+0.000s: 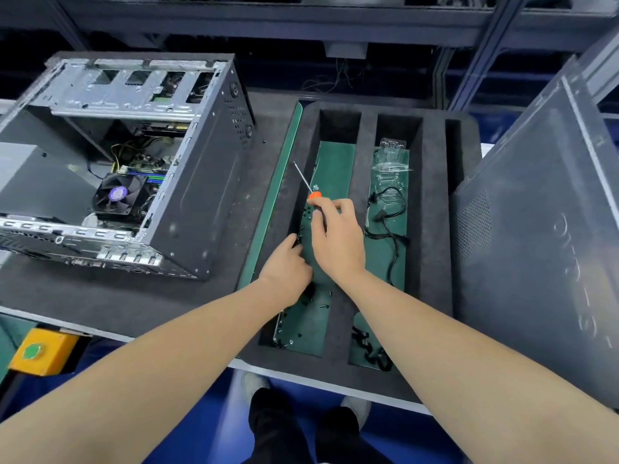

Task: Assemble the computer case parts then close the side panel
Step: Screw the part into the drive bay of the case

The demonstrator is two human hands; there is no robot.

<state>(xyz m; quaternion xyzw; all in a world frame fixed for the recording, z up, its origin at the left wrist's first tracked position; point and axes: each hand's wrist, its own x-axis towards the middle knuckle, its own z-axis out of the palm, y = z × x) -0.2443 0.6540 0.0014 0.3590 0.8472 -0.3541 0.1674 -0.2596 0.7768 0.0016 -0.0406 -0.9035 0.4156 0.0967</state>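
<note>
An open computer case lies on the dark mat at the left, its fan and board showing inside. A grey side panel leans upright at the right. Between them sits a black foam tray with green-floored slots. My right hand grips an orange-handled screwdriver over the left slot, shaft pointing up and away. My left hand reaches into the same slot, fingertips curled down among small black screws; whether it pinches one is hidden.
The middle slot holds black cables and clear plastic packaging. A yellow box with a green button sits at the bench's front left edge. Shelving runs along the back. My feet stand on blue floor below.
</note>
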